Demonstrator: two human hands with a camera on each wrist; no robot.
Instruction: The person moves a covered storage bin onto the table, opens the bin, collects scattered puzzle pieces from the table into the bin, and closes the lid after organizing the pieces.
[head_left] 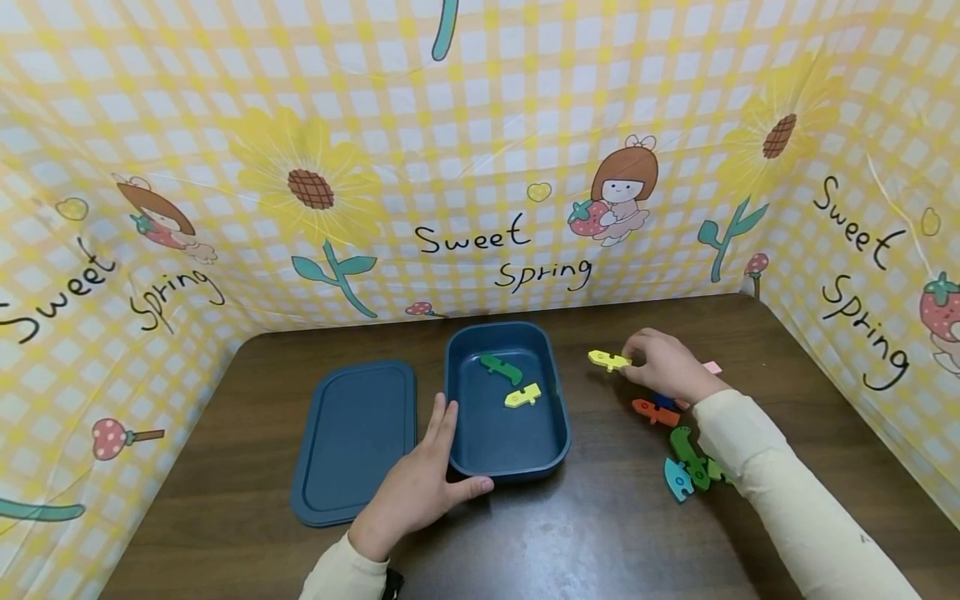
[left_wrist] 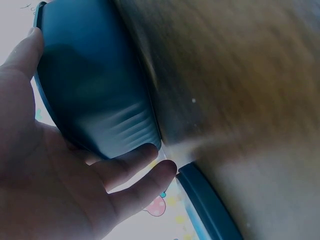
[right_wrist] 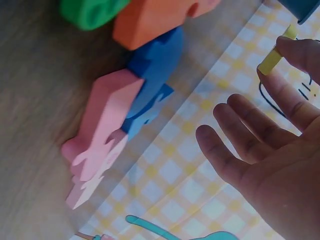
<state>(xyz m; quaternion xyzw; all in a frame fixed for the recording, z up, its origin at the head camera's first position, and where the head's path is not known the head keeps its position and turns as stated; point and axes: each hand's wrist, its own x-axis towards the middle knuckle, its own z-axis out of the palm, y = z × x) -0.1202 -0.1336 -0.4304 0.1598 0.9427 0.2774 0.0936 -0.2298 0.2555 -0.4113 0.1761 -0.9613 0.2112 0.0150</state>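
A dark blue box (head_left: 560, 398) stands open on the brown table, with a green piece (head_left: 501, 367) and a yellow piece (head_left: 522, 395) lying inside. My left hand (head_left: 442, 467) rests against its near left corner, fingers straight along the side wall and thumb on the front wall; the left wrist view shows the same box (left_wrist: 95, 85) against my left hand (left_wrist: 100, 170). Right of the box, my right hand (head_left: 632, 360) pinches another yellow piece (head_left: 607, 360) just above the table. The right wrist view shows the thumb and forefinger of my right hand (right_wrist: 292, 60) on that yellow piece (right_wrist: 275, 56).
The box's blue lid (head_left: 352, 437) lies flat to its left. Loose pieces lie by my right forearm: pink (head_left: 712, 367), blue (head_left: 663, 400), orange (head_left: 654, 411), green (head_left: 688, 454) and teal (head_left: 677, 480). A yellow checked cloth walls in the table on three sides.
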